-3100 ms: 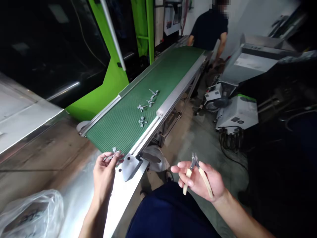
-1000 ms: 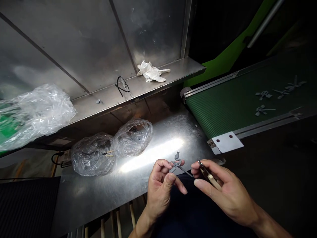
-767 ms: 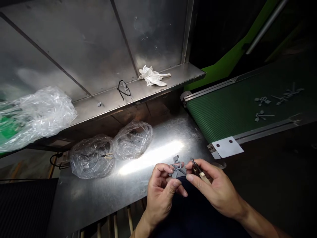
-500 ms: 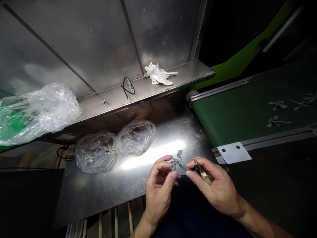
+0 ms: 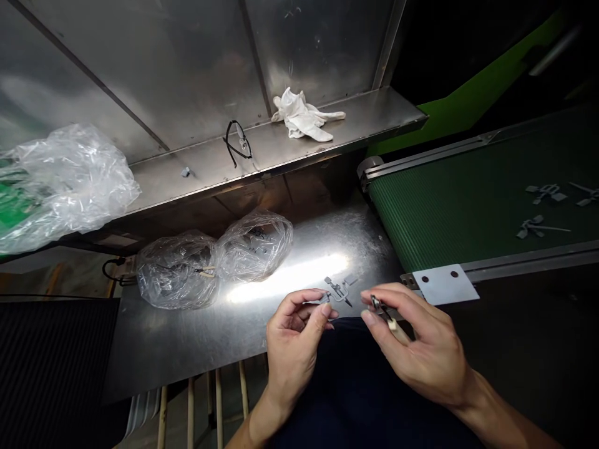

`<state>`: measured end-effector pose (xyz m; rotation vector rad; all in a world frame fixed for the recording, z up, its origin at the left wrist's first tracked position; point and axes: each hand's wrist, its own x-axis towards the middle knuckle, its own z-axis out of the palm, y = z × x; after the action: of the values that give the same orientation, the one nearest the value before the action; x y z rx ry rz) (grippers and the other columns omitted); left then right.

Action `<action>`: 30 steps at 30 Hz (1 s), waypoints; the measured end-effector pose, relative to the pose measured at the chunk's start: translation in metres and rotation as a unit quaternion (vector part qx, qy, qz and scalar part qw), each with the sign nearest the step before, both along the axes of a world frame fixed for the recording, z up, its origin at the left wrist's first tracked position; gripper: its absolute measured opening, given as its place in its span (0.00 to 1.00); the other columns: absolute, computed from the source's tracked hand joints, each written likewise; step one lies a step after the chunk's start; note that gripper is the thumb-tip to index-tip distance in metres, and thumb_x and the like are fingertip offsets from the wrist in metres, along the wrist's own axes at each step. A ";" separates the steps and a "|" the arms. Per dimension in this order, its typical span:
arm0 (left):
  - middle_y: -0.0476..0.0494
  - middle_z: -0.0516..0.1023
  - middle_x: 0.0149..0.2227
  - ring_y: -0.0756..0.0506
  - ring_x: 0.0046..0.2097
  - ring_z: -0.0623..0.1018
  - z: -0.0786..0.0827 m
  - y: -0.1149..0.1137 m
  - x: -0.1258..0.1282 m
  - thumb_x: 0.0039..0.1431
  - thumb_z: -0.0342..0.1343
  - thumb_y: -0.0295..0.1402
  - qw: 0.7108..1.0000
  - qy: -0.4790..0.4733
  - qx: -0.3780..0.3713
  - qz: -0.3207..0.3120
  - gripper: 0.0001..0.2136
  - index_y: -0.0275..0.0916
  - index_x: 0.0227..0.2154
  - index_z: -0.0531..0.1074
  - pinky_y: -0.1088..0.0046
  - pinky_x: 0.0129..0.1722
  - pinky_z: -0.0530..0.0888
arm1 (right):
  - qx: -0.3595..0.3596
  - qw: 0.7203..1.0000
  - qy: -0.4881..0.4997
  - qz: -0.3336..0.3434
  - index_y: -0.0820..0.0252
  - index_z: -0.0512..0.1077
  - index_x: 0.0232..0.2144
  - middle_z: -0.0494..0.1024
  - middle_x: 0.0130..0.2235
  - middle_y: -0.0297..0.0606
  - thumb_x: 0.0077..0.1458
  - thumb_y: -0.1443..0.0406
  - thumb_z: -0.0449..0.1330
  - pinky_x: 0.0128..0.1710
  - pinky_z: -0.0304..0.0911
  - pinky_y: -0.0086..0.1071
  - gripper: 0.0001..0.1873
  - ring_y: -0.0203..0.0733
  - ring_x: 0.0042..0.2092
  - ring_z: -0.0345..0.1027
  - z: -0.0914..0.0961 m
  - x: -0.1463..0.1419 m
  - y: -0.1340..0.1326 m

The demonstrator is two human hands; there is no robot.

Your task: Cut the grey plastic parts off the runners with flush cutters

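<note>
Hands easing apart here, the left hand (image 5: 297,327) pinching the gray molded plastic part (image 5: 337,292) by its left end, long axis running level toward the right hand (image 5: 421,340), whose grip is closed on the side cutters (image 5: 381,310), tips too small to read, just beside the part, over the steel table (image 5: 187,349).
</note>
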<state>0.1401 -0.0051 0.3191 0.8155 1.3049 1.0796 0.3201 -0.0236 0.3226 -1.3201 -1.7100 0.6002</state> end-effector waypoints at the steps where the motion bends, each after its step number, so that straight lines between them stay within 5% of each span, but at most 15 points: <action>1: 0.47 0.83 0.31 0.49 0.33 0.82 0.000 0.000 -0.001 0.54 0.68 0.33 1.000 0.006 0.004 0.009 0.09 0.38 0.37 0.77 0.78 0.33 0.79 | -0.011 1.000 -0.004 0.019 0.55 0.71 0.49 0.77 0.44 0.37 0.59 0.72 0.61 0.45 0.70 0.32 0.16 0.40 0.44 0.74 0.004 0.000 -0.003; 5: 0.48 0.84 0.36 0.48 0.37 0.83 -0.002 -0.003 -0.006 0.53 0.69 0.32 0.999 0.013 0.031 0.038 0.08 0.40 0.36 0.78 0.78 0.38 0.80 | -0.116 0.989 -0.017 0.087 0.53 0.71 0.48 0.78 0.41 0.34 0.61 0.70 0.60 0.41 0.70 0.29 0.14 0.37 0.41 0.74 0.013 -0.008 -0.007; 9: 0.48 0.84 0.38 0.48 0.41 0.83 -0.006 -0.008 -0.012 0.54 0.68 0.30 0.997 0.010 0.066 0.028 0.05 0.41 0.34 0.79 0.76 0.43 0.80 | -0.177 0.980 -0.027 0.084 0.52 0.73 0.47 0.79 0.41 0.32 0.62 0.68 0.59 0.43 0.69 0.29 0.12 0.36 0.42 0.74 0.009 -0.021 -0.004; 15: 0.48 0.85 0.39 0.48 0.42 0.83 -0.009 -0.012 -0.022 0.56 0.66 0.30 0.995 0.020 0.092 0.009 0.04 0.41 0.34 0.80 0.74 0.45 0.80 | -0.170 0.984 -0.024 0.055 0.52 0.73 0.46 0.79 0.41 0.32 0.61 0.67 0.60 0.43 0.69 0.29 0.11 0.36 0.41 0.74 0.008 -0.031 -0.002; 30: 0.49 0.85 0.38 0.48 0.43 0.82 -0.015 -0.013 -0.034 0.57 0.66 0.28 0.992 0.038 0.121 -0.008 0.04 0.43 0.35 0.81 0.72 0.48 0.79 | -0.183 0.975 -0.079 0.102 0.57 0.75 0.47 0.78 0.39 0.36 0.62 0.66 0.57 0.40 0.68 0.35 0.12 0.40 0.40 0.72 0.012 -0.035 0.008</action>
<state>0.1058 -0.0185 0.3042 1.0546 1.2423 1.2205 0.2853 -0.0158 0.3351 -1.4869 -1.9452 0.9890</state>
